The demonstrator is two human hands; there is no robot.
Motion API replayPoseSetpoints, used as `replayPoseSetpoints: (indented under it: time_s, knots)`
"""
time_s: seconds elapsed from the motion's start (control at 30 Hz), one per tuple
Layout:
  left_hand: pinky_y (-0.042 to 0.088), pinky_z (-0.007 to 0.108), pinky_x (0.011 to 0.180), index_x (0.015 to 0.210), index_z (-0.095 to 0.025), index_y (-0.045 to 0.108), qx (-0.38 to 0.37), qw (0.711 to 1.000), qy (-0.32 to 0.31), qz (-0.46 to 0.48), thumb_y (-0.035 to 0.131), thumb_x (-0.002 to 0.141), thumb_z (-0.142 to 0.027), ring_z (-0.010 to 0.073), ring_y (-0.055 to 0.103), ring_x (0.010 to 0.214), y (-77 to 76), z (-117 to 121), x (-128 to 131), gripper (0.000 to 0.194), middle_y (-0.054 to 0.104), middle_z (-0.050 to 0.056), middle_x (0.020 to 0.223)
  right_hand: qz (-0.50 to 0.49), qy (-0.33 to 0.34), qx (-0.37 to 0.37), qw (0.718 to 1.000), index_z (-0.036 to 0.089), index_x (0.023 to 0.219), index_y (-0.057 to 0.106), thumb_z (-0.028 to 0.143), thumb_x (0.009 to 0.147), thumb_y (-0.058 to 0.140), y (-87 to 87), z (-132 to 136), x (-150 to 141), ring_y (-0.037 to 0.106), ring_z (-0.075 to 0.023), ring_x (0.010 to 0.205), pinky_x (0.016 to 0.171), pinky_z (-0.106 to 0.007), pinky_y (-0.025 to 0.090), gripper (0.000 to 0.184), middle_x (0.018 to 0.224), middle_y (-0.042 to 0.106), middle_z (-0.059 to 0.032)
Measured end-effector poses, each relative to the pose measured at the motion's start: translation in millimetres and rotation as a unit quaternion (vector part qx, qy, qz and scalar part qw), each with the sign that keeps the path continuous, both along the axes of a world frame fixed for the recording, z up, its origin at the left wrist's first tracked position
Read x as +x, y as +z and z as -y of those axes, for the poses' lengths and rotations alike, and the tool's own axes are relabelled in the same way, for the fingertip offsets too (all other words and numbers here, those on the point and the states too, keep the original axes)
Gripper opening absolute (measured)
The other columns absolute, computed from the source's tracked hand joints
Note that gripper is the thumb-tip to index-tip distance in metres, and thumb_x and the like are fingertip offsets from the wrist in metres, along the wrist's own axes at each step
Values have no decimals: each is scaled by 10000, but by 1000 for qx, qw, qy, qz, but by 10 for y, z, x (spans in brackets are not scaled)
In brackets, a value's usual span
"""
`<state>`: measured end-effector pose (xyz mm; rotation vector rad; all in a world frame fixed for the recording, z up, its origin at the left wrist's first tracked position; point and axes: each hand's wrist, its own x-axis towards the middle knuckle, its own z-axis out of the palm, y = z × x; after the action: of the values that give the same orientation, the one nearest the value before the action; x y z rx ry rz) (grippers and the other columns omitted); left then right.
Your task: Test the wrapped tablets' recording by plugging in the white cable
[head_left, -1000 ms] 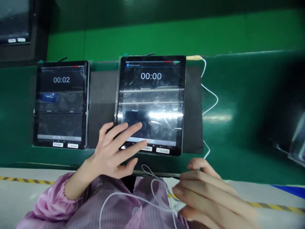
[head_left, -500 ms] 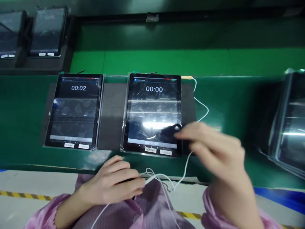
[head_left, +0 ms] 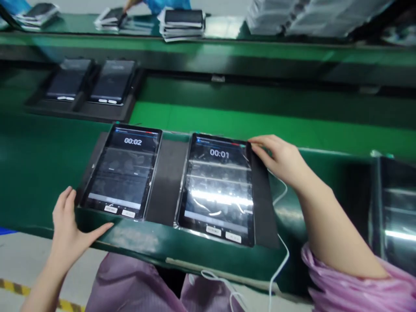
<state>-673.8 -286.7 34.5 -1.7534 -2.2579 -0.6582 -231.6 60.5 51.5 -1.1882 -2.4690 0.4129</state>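
Note:
Two tablets in clear film lie side by side on a dark foam tray [head_left: 167,182] at the bench edge. The left tablet [head_left: 123,173] reads 00:02, while the right tablet [head_left: 218,190] reads 00:01. My left hand [head_left: 73,229] is open, thumb and fingers spread at the lower left corner of the left tablet. At the upper right corner of the right tablet, my right hand [head_left: 276,156] pinches the end of a white cable [head_left: 283,255]; its fingers hide the plug. From there the cable runs down past the tray's right side and over the bench edge.
Two more tablets sit in another foam tray [head_left: 107,113] at the back left. A film-covered stack [head_left: 396,203] stands at the right. Across the line, a co-worker's hand [head_left: 130,5] is near several flat stacks [head_left: 182,26] on a raised shelf.
My left hand has let go of the white cable and moved left to the left tablet's corner. My right hand has moved up from the screen to the cable's plug. The right timer went from 00:00 to 00:01.

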Motion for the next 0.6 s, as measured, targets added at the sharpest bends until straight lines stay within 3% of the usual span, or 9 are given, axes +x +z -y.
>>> replayPoseSetpoints:
  time_s: [0.07,0.17,0.33,0.5,0.6]
  knots:
    - [469,711,1075,1652,-278,175,-53,996,53,51,800,712,-686,503,463,1409,-99,-5,-201,1200,411,155,1611,4,21,-3,1000,129,1106,681,358,990,406,-35,-51,8,696,-287,1023,934,-388,544,377,1101,726,-197]
    - [519,646,1055,1643,-272,195,-118,980,108,120,796,731,-637,472,522,1377,-208,-3,-321,1151,484,160,1565,1,51,5,999,184,1081,672,348,969,415,-99,-122,39,732,-297,926,861,-397,579,325,1022,747,-170]
    - [481,606,1112,1595,-313,323,-109,973,133,155,837,688,-610,454,488,1414,-257,22,-262,1084,513,124,1556,-24,42,-45,998,290,1067,658,379,966,474,-246,-201,176,726,-325,1015,958,-433,570,228,1084,731,-134]
    - [464,602,1139,1592,-355,306,-71,989,76,102,846,703,-621,430,532,1384,-328,-8,-97,1073,584,93,1499,-50,-21,-68,996,362,978,672,467,912,499,-420,-300,442,729,-380,963,921,-531,589,213,1016,727,-137]
    - [414,601,1185,1613,-385,227,-44,996,20,73,826,720,-663,373,625,1302,-375,-89,35,1110,615,79,1467,-2,-76,-59,995,399,804,646,571,920,437,-372,-282,621,728,-391,864,848,-563,602,294,901,718,-135]
